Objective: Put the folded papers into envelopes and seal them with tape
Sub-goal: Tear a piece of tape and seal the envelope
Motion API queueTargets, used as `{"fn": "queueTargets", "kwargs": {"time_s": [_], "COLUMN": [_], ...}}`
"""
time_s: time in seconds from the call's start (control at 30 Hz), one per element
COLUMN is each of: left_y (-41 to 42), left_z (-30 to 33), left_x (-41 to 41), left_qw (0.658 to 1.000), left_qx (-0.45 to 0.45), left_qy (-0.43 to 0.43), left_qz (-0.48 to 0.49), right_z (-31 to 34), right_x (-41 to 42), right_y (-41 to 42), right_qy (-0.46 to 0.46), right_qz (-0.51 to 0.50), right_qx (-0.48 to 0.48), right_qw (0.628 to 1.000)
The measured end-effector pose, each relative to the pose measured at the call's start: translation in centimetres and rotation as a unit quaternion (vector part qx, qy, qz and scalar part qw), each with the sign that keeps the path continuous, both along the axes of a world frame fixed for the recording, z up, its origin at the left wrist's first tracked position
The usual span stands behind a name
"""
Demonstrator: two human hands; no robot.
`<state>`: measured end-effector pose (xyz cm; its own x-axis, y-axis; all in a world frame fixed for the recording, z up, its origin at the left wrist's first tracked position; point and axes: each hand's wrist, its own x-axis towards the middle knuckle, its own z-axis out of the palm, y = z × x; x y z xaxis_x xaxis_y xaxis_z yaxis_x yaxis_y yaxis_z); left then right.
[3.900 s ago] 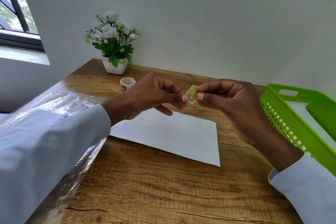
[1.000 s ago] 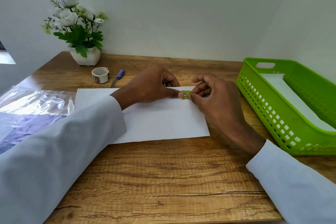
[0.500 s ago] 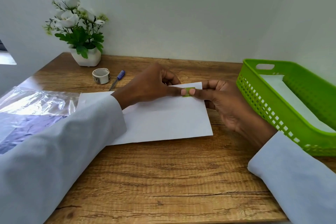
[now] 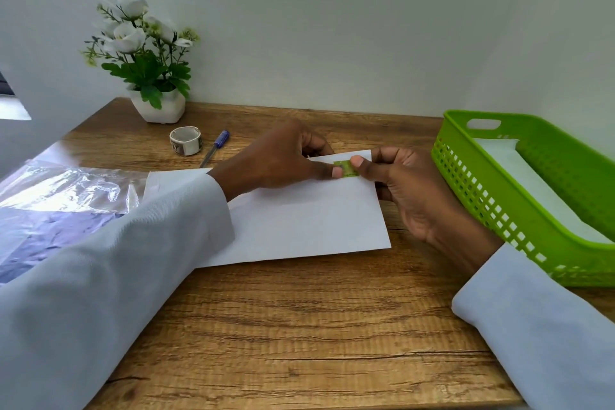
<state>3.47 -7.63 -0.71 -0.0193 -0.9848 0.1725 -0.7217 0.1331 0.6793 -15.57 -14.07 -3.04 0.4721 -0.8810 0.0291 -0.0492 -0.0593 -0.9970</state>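
We look down at the desk [image 4: 299, 326], and the white envelope [image 4: 309, 220] lies flat on it in front of us, its long axis running from about 9 o'clock to 3 o'clock, slightly turned so that the right end points toward 2 o'clock. The small green piece of tape [image 4: 345, 169] sits on the far long edge of the envelope, close to its right corner.

Our left hand [image 4: 283, 160] comes in from 8 o'clock and its grip is a pinch: the thumb presses the left end of the tape from above, and the other fingers curl behind the edge. Our right hand [image 4: 402, 183] comes from 4 o'clock; its thumb presses the right end of the tape, and its fingers go under the corner of the envelope, so it pinches tape and paper together. Both thumbs touch the tape, one at each end, so neither hand is nearer than the other.

We judge that the tape bridges the flap edge and must now be rubbed down along the long axis of the envelope. Whether it already sticks fully we cannot tell.

The tape roll [image 4: 185, 140] and a pen [image 4: 214, 148] lie at 11 o'clock, and the green basket [image 4: 482, 196] stands at 3 o'clock.
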Motion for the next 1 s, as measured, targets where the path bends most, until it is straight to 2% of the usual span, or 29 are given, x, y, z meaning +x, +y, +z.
{"fn": "queueTargets", "kwargs": {"time_s": [0.2,0.3,0.43,0.53,0.6,0.77,0.87,1.0], "left_y": [0.2,0.4,1.7,2.8,3.2,2.9,0.5,-4.2], "left_z": [0.3,0.8,1.6,1.8,1.8,2.6,3.7,5.9], "left_x": [0.1,0.6,3.9,5.9,6.5,5.8,4.1,0.9], "left_qw": [1.000,0.999,0.983,0.955,0.946,0.926,0.922,0.924], "left_qx": [-0.009,-0.022,-0.127,-0.174,-0.153,-0.016,-0.015,-0.040], "left_qy": [0.002,-0.026,-0.029,0.035,0.099,0.318,0.339,0.343], "left_qz": [-0.011,-0.007,0.131,0.237,0.269,0.201,0.184,0.166], "right_z": [0.5,1.3,2.8,3.6,3.9,5.0,5.8,7.2], "right_x": [-0.5,-0.6,-1.9,-3.4,-4.2,-6.7,-8.9,-12.7], "right_y": [0.6,0.8,0.9,1.2,1.6,3.0,3.7,3.6], "right_qy": [0.010,-0.013,-0.075,-0.109,-0.124,-0.184,-0.187,-0.141], "right_qz": [0.069,0.038,-0.062,-0.128,-0.161,-0.202,-0.211,-0.191], "right_qx": [0.000,0.003,0.003,0.000,-0.003,-0.010,-0.020,-0.023], "right_qw": [0.998,0.999,0.995,0.986,0.979,0.962,0.959,0.971]}}
